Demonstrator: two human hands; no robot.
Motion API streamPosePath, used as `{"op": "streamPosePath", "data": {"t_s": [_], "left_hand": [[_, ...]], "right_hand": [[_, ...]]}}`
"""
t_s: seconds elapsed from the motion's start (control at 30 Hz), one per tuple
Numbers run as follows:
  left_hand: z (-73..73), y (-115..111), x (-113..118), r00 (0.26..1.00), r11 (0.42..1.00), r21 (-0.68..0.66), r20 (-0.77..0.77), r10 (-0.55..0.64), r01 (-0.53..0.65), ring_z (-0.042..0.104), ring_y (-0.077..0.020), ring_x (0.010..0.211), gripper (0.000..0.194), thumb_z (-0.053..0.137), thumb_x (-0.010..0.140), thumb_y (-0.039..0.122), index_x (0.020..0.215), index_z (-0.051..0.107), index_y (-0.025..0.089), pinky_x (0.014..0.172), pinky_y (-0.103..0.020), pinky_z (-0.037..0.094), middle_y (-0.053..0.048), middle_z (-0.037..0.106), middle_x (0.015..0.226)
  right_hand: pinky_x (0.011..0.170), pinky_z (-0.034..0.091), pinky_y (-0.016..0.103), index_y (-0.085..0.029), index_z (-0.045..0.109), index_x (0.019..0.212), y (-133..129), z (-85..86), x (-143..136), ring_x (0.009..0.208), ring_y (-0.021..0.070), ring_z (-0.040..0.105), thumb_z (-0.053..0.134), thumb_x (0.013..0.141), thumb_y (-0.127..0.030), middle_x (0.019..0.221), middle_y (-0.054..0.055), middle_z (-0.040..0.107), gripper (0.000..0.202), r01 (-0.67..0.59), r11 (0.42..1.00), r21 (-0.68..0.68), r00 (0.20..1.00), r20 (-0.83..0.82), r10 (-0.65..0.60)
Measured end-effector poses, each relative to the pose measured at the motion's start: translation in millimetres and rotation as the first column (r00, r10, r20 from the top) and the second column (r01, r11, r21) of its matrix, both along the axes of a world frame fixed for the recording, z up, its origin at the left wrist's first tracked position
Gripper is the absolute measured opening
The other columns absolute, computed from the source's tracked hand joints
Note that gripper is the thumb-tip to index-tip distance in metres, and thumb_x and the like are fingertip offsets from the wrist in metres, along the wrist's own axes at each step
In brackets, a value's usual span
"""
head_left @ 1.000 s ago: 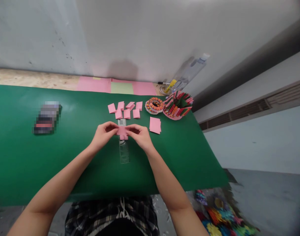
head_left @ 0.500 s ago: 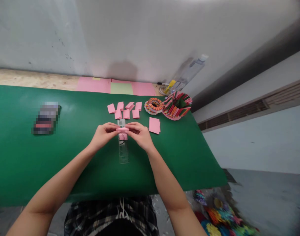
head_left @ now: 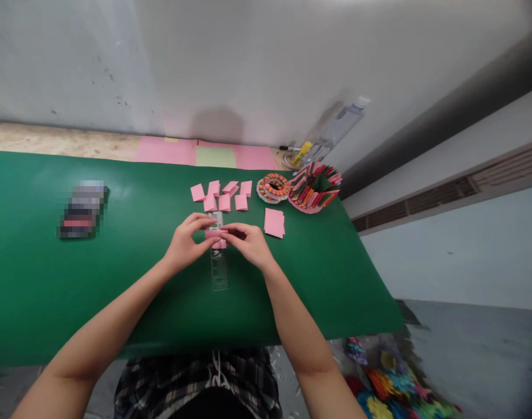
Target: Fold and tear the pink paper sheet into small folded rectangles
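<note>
Between my two hands is a small folded pink paper (head_left: 214,234). My right hand (head_left: 249,244) pinches its right end between thumb and fingertips. The fingers of my left hand (head_left: 188,241) are parted around the left end, thumb below and fingers above. Under the hands a clear ruler (head_left: 219,273) lies lengthwise on the green tabletop, with another pink piece (head_left: 219,244) on it. Several folded pink squares (head_left: 224,202) sit just beyond the ruler. A stack of pink squares (head_left: 274,223) rests right of my right hand.
A ring of folded colored paper (head_left: 273,188) and a round paper piece (head_left: 315,187) stand at the back right, near a plastic bottle (head_left: 338,129) and yellow stick (head_left: 301,152). A blurred dark object (head_left: 82,209) lies on the left. Pink sheets (head_left: 167,151) line the wall.
The fingers of my left hand have spread apart from their pinch on the paper's left end. My right hand still pinches the paper, which now looks slightly turned.
</note>
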State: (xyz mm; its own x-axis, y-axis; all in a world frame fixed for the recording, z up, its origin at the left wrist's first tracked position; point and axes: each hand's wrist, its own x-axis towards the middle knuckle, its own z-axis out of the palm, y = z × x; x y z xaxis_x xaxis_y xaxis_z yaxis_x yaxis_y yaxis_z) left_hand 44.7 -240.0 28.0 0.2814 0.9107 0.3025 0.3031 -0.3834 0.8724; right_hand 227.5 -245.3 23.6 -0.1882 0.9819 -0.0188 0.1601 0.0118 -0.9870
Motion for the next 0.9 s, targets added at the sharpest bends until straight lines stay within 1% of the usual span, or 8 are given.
{"op": "streamPosePath", "data": {"t_s": [0.07, 0.17, 0.33, 0.47, 0.57, 0.7, 0.77, 0.9], "left_hand": [[1.0, -1.0, 0.4, 0.997, 0.999, 0.037, -0.077, -0.019, 0.022, 0.062, -0.0175, 0.088, 0.016, 0.064, 0.079, 0.03, 0.092, 0.069, 0.021, 0.084, -0.033, 0.05, -0.006, 0.065, 0.093], [-0.6, -1.5, 1.3, 0.996, 1.0, 0.006, -0.09, -0.004, 0.004, 0.063, -0.0169, 0.08, 0.017, 0.062, 0.081, 0.034, 0.088, 0.071, 0.021, 0.076, -0.031, 0.051, -0.005, 0.067, 0.086], [-3.0, -1.1, 1.9, 0.999, 0.985, -0.163, 0.003, 0.053, -0.051, 0.066, -0.0179, 0.077, 0.024, 0.066, 0.077, 0.041, 0.086, 0.072, 0.019, 0.073, -0.03, 0.053, -0.005, 0.071, 0.084], [1.0, -0.4, 1.6, 0.99, 0.943, -0.327, 0.098, 0.104, -0.067, 0.067, -0.0199, 0.079, 0.028, 0.07, 0.072, 0.043, 0.084, 0.073, 0.018, 0.077, -0.033, 0.053, -0.005, 0.073, 0.084], [4.7, 0.0, 1.8, 0.981, 0.904, -0.425, 0.153, 0.121, -0.045, 0.068, -0.0213, 0.079, 0.032, 0.074, 0.067, 0.044, 0.083, 0.073, 0.017, 0.077, -0.034, 0.054, -0.006, 0.074, 0.083], [6.9, 0.0, 2.8, 0.968, 0.867, -0.497, 0.205, 0.146, -0.025, 0.067, -0.0203, 0.073, 0.035, 0.076, 0.064, 0.045, 0.082, 0.073, 0.015, 0.074, -0.034, 0.055, -0.006, 0.073, 0.077], [6.8, -0.2, 3.3, 0.959, 0.853, -0.522, 0.233, 0.16, -0.015, 0.067, -0.0194, 0.072, 0.035, 0.078, 0.062, 0.044, 0.081, 0.073, 0.015, 0.073, -0.033, 0.055, -0.006, 0.073, 0.075], [5.9, -1.2, 3.7, 0.941, 0.824, -0.566, 0.286, 0.183, 0.011, 0.066, -0.0181, 0.07, 0.035, 0.08, 0.059, 0.042, 0.078, 0.072, 0.015, 0.071, -0.032, 0.054, -0.006, 0.072, 0.076]], "right_hand": [[0.073, 0.052, 0.032, -0.02, 0.071, 0.09, -0.4, -3.3, -1.4, 0.078, 0.0182, 0.065, 0.068, 0.073, -0.04, 0.085, 0.005, 0.071, 0.026, -0.019, 1.0, -0.004, 1.0, -0.02, 0.019], [0.069, 0.053, 0.03, -0.021, 0.068, 0.096, -0.6, -7.9, -4.3, 0.072, 0.0159, 0.064, 0.069, 0.072, -0.04, 0.08, 0.003, 0.069, 0.031, 0.007, 1.0, -0.01, 0.998, -0.061, -0.008], [0.071, 0.053, 0.029, -0.02, 0.064, 0.094, -1.0, -7.7, -8.6, 0.074, 0.0153, 0.064, 0.072, 0.069, -0.038, 0.079, 0.003, 0.067, 0.032, 0.075, 0.997, -0.012, 0.992, -0.1, -0.076], [0.074, 0.052, 0.03, -0.019, 0.064, 0.091, -1.7, -3.9, -9.6, 0.078, 0.0159, 0.064, 0.074, 0.067, -0.036, 0.082, 0.003, 0.067, 0.03, 0.105, 0.994, 0.005, 0.988, -0.113, -0.104], [0.07, 0.052, 0.03, -0.02, 0.066, 0.09, -1.9, -3.6, -9.7, 0.072, 0.0152, 0.062, 0.072, 0.069, -0.038, 0.078, 0.002, 0.066, 0.029, 0.113, 0.993, 0.021, 0.99, -0.083, -0.111], [0.066, 0.052, 0.029, -0.02, 0.067, 0.088, -1.5, -6.2, -11.1, 0.072, 0.0156, 0.061, 0.073, 0.068, -0.041, 0.08, 0.003, 0.066, 0.03, 0.131, 0.991, 0.031, 0.989, -0.076, -0.128], [0.067, 0.053, 0.029, -0.02, 0.066, 0.088, -1.7, -7.1, -12.7, 0.074, 0.0164, 0.062, 0.074, 0.066, -0.041, 0.084, 0.004, 0.067, 0.031, 0.131, 0.991, 0.007, 0.985, -0.119, -0.129], [0.073, 0.055, 0.033, -0.02, 0.067, 0.088, -3.1, -7.0, -16.0, 0.078, 0.0183, 0.066, 0.075, 0.065, -0.039, 0.083, 0.004, 0.07, 0.031, 0.117, 0.992, -0.056, 0.968, -0.216, -0.126]]}}
